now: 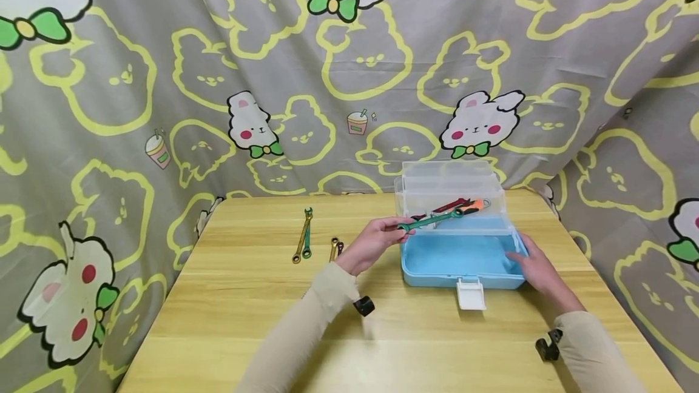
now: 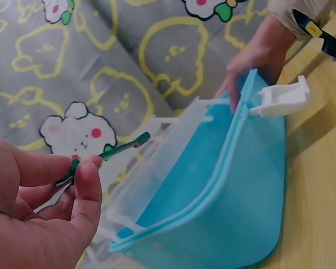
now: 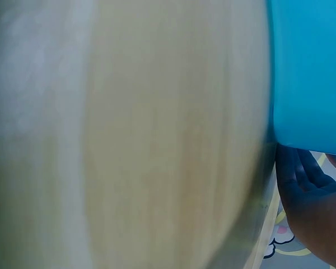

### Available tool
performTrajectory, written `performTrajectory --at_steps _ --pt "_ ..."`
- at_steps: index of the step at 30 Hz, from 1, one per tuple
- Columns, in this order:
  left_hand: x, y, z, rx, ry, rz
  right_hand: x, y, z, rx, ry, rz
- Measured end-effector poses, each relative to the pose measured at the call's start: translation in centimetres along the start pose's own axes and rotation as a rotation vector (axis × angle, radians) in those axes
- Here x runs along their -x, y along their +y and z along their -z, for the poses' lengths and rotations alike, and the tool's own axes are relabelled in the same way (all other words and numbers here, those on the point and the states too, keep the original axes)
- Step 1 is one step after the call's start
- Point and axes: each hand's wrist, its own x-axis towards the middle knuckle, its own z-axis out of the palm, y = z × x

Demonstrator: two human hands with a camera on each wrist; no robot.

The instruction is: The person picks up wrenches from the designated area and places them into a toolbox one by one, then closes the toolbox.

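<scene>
Green wrench (image 1: 431, 221): pinched at one end by left hand (image 1: 372, 241), held level over the open blue toolbox (image 1: 459, 268), above its clear tray. Right hand (image 1: 532, 268): fingers on the box's right wall, grip probably light; the right wrist view is blurred. In tray: red and orange tools (image 1: 459, 205), partly hidden. On table (image 1: 262, 320): wrenches (image 1: 303, 235) well left of the box.
</scene>
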Motion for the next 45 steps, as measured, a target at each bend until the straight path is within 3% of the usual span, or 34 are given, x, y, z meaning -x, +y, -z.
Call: performTrajectory --at_steps 17,25,39,45 --pt "-2.6 -0.4 -1.6 -0.025 -0.005 0.045 -0.2 -0.2 0.2 -0.002 -0.010 -0.010" --pt "-3.2 -0.4 -2.7 -0.079 0.105 0.005 -0.1 -0.2 0.2 0.014 -0.018 -0.028" --pt "-4.1 -0.2 -3.5 -0.412 0.257 -0.089 0.2 0.0 -0.1 -0.001 -0.019 -0.025" --pt "-4.4 -0.1 -3.9 -0.565 0.277 -0.138 0.2 -0.2 0.1 0.002 -0.020 -0.022"
